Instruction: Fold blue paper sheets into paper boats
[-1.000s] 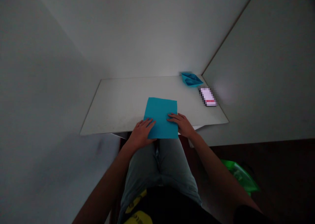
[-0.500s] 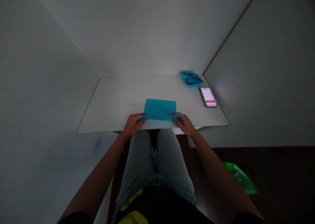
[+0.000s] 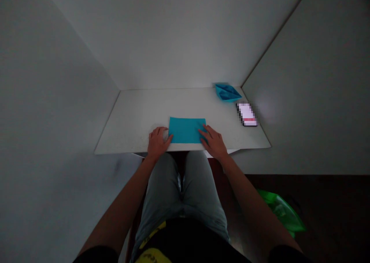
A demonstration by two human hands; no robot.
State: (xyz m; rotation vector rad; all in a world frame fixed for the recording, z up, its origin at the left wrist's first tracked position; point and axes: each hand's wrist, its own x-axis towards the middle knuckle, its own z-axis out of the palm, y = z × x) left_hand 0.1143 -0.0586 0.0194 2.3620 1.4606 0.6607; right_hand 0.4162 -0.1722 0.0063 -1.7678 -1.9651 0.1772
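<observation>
A blue rectangular sheet of paper (image 3: pixel 185 131) lies flat near the front edge of the white table. My left hand (image 3: pixel 157 141) rests at its left side, thumb on the near left corner and the other fingers on the tabletop. On the right side my right hand (image 3: pixel 214 141) lies with its fingers spread over the paper's right edge. Neither hand grips the sheet. Farther back on the right stands a folded blue paper boat (image 3: pixel 227 92), apart from both hands.
A phone (image 3: pixel 247 114) with a lit, blurred screen lies at the right of the white table (image 3: pixel 138 113). Walls close in the table at the back, left and right. On the dark floor to the lower right is a green plastic bag (image 3: pixel 281 209).
Both hands have let go of the paper's side edges and spread their fingers. The sheet now lies flat, its near edge slightly closer to me. The view has shifted a little.
</observation>
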